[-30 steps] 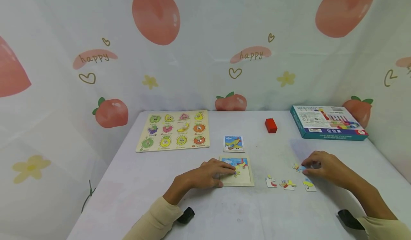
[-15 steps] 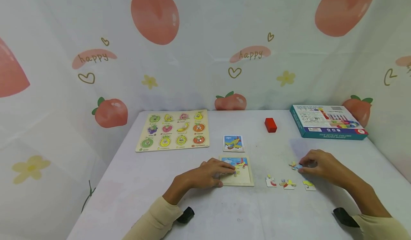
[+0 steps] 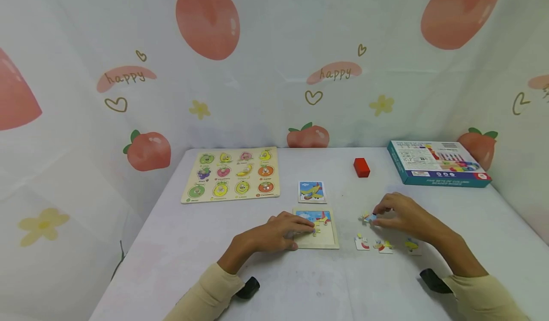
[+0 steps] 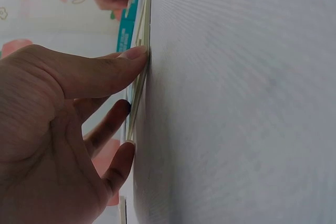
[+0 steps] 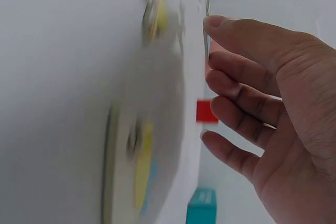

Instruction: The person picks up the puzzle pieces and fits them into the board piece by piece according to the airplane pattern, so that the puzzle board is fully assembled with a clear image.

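In the head view, my left hand (image 3: pixel 280 232) holds the left side of a wooden puzzle tray (image 3: pixel 329 243), its thumb at the near edge (image 4: pixel 137 90). The fingers lie over part of the fitted jigsaw pieces (image 3: pixel 324 218), which show blue sky and a yellow-and-red plane. My right hand (image 3: pixel 407 217) pinches a jigsaw piece (image 3: pixel 368 218) between thumb and index finger, raised above the table to the right of the tray. Below it lie three loose jigsaw pieces: a left one (image 3: pixel 362 243), a middle one (image 3: pixel 383 247) and a right one (image 3: pixel 413 247).
A plane picture card (image 3: pixel 312 192) lies just behind the tray. The fruit puzzle board (image 3: pixel 231 174) is at the back left. A red block (image 3: pixel 361 167) and a flat teal-edged box (image 3: pixel 439 164) stand at the back right, before a peach-print cloth (image 3: pixel 253 97).
My right hand has moved left with the jigsaw piece, from beyond the loose pieces towards the tray, and has lifted it. My left hand and the tray have stayed put.
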The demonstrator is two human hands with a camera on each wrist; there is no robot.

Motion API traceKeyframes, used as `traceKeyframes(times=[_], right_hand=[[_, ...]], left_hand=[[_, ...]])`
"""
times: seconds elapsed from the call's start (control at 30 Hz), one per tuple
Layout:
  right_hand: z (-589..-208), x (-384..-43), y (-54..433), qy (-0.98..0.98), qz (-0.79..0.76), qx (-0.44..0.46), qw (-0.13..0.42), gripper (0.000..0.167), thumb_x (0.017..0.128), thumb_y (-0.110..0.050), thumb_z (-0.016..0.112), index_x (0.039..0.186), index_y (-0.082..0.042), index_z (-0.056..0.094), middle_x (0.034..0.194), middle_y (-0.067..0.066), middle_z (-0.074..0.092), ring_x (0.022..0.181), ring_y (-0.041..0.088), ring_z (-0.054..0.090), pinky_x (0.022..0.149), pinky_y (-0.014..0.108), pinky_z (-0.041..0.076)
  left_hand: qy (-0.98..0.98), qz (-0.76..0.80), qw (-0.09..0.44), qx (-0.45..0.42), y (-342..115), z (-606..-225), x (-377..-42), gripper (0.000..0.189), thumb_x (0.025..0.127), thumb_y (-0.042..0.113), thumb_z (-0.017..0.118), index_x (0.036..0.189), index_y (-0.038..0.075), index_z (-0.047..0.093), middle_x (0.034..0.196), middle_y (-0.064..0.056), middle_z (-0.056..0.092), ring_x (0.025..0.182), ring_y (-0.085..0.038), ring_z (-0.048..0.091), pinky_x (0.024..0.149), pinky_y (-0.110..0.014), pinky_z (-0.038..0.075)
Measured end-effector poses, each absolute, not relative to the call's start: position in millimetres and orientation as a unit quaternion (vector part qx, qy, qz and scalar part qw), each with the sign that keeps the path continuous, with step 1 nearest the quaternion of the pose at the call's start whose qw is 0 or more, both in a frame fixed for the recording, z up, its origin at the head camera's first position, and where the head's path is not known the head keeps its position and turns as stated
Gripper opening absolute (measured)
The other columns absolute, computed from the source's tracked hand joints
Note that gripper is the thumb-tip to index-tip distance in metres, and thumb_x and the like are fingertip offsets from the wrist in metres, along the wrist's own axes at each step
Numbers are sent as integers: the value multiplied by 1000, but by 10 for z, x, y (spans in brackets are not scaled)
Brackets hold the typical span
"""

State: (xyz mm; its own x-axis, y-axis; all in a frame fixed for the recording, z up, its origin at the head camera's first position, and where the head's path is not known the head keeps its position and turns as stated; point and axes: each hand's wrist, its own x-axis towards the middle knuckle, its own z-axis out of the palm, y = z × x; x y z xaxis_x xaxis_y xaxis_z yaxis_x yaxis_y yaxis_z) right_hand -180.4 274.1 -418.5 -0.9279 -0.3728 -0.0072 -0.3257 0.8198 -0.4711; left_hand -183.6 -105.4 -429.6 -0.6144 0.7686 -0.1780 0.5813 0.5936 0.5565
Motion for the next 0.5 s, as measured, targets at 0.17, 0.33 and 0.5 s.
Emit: traceKeyframes(times=[0.17, 0.33, 0.5], right_hand=[[-4164, -1868, 2516, 949, -239, -196, 59, 25, 89, -37, 83, 103, -16, 83, 102, -6, 70, 104, 20, 62, 85, 39, 55], [-4161, -1911, 2315, 944, -240, -216, 63, 21, 90, -34, 83, 103, -17, 83, 102, -6, 69, 105, 19, 61, 88, 40, 57], [-4179, -1948, 2145, 940, -237, -236, 68, 21, 91, -32, 82, 104, -16, 83, 101, -7, 69, 105, 18, 60, 91, 42, 58]], left_hand=[[869, 231, 206, 386, -1056, -4298, -1834, 58, 99, 12, 71, 154, 25, 59, 161, 14, 49, 149, -19, 39, 111, -49, 35], [868, 232, 202, 389, -1056, -4301, -1836, 57, 100, 13, 71, 154, 24, 58, 161, 14, 49, 149, -20, 39, 110, -49, 35], [868, 230, 199, 393, -1059, -4299, -1838, 58, 100, 13, 72, 155, 23, 58, 161, 14, 49, 150, -20, 38, 109, -48, 35]])
